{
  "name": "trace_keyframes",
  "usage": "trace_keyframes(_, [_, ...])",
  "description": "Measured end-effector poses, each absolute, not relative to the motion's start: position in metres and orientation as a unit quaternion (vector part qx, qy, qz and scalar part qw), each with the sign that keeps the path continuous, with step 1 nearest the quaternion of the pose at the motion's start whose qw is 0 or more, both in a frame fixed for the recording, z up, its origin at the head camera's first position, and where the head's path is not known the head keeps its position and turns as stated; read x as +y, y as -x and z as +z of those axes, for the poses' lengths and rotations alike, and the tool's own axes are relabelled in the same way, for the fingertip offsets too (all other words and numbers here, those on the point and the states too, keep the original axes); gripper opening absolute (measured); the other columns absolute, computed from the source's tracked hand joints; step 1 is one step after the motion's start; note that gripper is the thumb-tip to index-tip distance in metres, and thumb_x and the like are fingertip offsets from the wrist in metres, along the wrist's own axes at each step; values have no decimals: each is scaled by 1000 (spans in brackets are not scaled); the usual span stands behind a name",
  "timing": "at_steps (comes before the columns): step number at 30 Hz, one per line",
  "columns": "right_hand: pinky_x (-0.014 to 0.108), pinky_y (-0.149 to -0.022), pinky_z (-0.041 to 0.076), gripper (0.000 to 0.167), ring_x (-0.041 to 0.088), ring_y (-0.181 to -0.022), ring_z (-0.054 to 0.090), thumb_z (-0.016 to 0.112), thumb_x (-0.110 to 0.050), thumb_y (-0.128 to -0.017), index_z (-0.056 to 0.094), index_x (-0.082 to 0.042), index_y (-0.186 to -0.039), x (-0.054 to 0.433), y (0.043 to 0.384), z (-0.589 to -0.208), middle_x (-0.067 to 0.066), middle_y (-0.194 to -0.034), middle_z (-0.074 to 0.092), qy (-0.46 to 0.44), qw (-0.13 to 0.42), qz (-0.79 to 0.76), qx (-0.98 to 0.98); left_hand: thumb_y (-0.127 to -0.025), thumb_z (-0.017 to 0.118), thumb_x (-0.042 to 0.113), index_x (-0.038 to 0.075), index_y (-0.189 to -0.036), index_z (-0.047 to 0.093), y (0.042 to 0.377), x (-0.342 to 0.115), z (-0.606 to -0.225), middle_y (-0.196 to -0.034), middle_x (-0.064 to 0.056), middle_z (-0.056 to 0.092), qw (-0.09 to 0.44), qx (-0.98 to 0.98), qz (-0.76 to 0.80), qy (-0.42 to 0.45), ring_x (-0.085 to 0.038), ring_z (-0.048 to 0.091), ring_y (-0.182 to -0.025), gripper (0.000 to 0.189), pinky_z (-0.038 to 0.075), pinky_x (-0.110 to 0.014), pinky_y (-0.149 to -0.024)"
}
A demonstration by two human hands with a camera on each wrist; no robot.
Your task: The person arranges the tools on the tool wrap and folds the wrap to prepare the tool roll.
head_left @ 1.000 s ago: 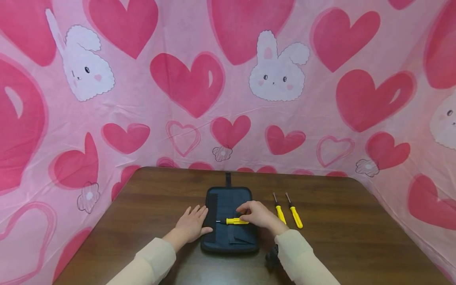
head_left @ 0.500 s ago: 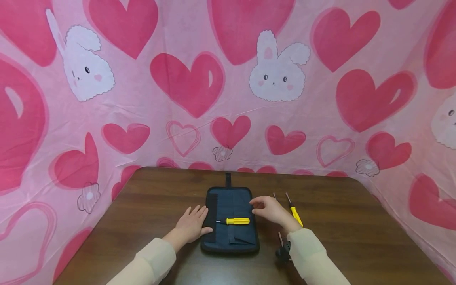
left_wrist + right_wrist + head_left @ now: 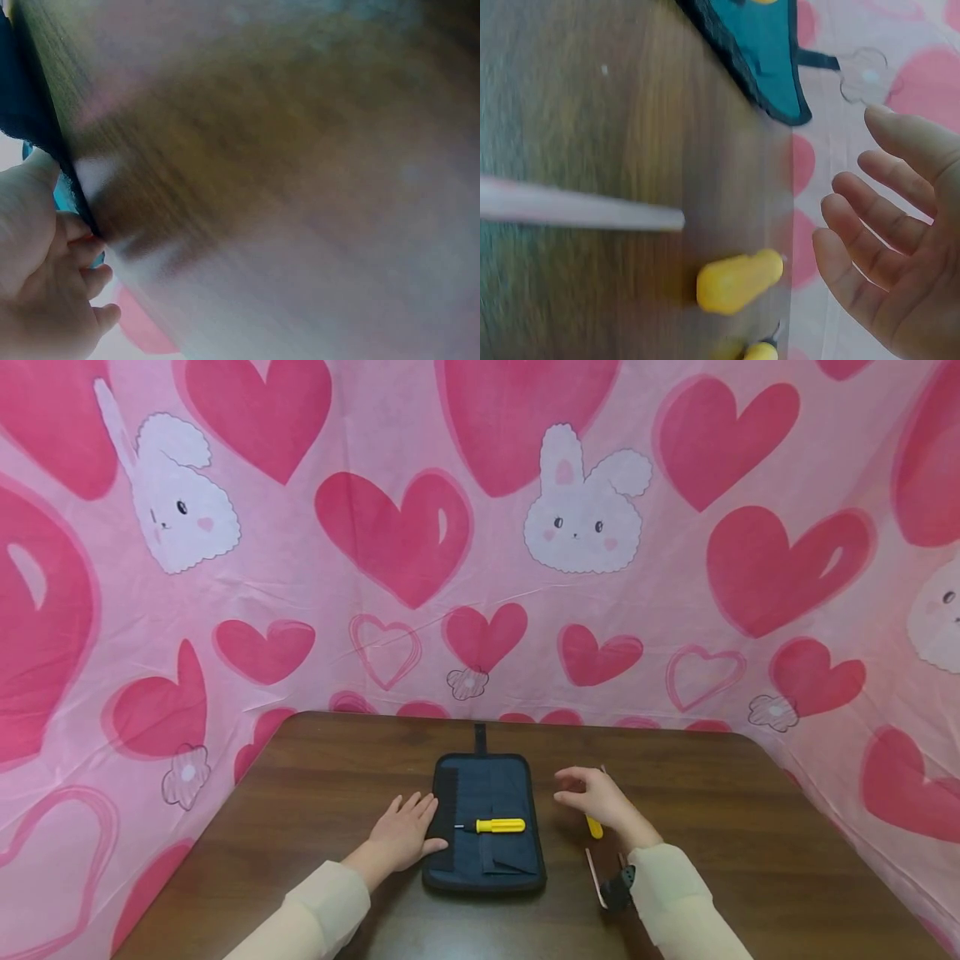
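Observation:
A dark blue tool pouch [image 3: 510, 785] with black trim lies unfolded on the table. Across it lies a yellow-handled screwdriver [image 3: 500, 826], its tip toward the black band on the pouch's left side. My left hand [image 3: 401, 832] rests flat on that left edge, fingers spread. Right of the pouch, my right hand [image 3: 600, 797] hovers with relaxed fingers and holds nothing. It partly covers a second yellow screwdriver [image 3: 595, 827]; in the right wrist view a yellow handle [image 3: 735, 283] lies below the hand [image 3: 889, 232], with another yellow handle [image 3: 761, 351] at the frame's bottom.
The brown wooden table [image 3: 352, 760] ends at a pink cloth [image 3: 480, 568] printed with hearts and rabbits. A black strap [image 3: 481, 739] extends from the pouch's far edge. A black device [image 3: 617, 889] with thin rods sits at my right wrist.
My right hand has let go of the screwdriver on the pouch and moved right, over the screwdrivers on the table. The left hand has stayed in place.

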State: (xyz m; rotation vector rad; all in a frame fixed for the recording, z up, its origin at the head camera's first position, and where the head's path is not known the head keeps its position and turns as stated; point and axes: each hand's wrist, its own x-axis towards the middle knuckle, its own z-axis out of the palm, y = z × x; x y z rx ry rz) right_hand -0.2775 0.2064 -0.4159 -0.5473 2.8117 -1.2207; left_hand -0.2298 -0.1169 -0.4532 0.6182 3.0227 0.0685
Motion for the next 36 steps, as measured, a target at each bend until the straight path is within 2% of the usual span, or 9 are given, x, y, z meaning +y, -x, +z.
trace_keyframes(4, [36,-76,50,38,23,-86,56,69,-18,-83,60,0,-116,216,277,-415,6,-96,62,142,3,-392,909,-87,51,52,2,-135,44,229,-117,-452,-139,-12,42,27,979,26,-200,-30,32,-130,70,20,-49,-105])
trace_keyframes(8, [38,-79,50,42,26,-89,56,68,-20,-84,58,2,-119,225,275,-415,11,-100,61,131,-6,-395,909,-87,51,52,1,-135,44,229,-117,-452,-139,-12,42,27,979,26,-200,-30,32,-130,70,20,-49,-105])
trace_keyframes(18, [35,-62,53,45,28,-86,59,70,-18,-83,55,5,-119,237,276,-425,18,-101,61,98,4,-411,906,-88,50,53,2,-136,43,229,-117,-453,-139,-11,41,25,979,17,-203,-29,32,-130,70,21,-48,-105])
trace_keyframes(29, [34,-59,53,47,23,-79,58,70,-14,-82,54,5,-121,237,272,-433,19,-103,58,55,16,-407,912,-88,50,52,1,-135,43,229,-117,-453,-139,-12,41,25,978,24,-206,-29,32,-130,71,21,-49,-105])
trace_keyframes(36, [36,-59,53,49,22,-74,56,71,-15,-81,52,7,-120,235,271,-434,17,-98,58,66,29,-392,917,-88,51,52,1,-136,43,228,-118,-452,-140,-12,40,27,978,29,-206,-30,31,-130,71,20,-49,-105])
